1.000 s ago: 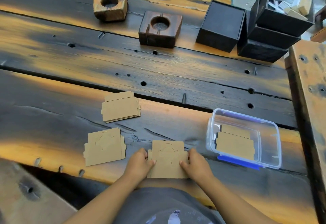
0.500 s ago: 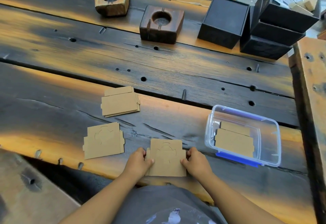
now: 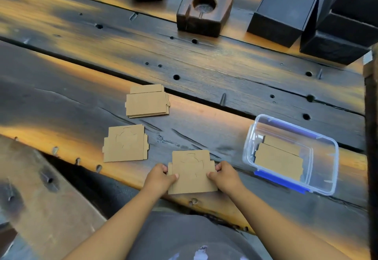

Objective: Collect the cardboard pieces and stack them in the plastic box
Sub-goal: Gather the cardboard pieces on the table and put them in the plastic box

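Lower centre of the frame: the left hand (image 3: 161,176) and right hand (image 3: 226,175) pinch opposite side edges of a small cardboard stack (image 3: 191,172), thumbs on top, so both hands are closed on it; whether it has left the counter (image 3: 204,71) cannot be told. The plastic box (image 3: 329,153) lies to the right of the held stack and slightly higher in the frame, on the right hand's side — the nearer hand for a transfer, judged from this layout. Its long axis runs from upper left to lower right, and cardboard pieces (image 3: 279,160) lie flat in its left half. Two piles wait uncollected (both left of the hands): one (image 3: 125,143) at centre left, a thicker one (image 3: 147,101) above it. The task appears partly done.
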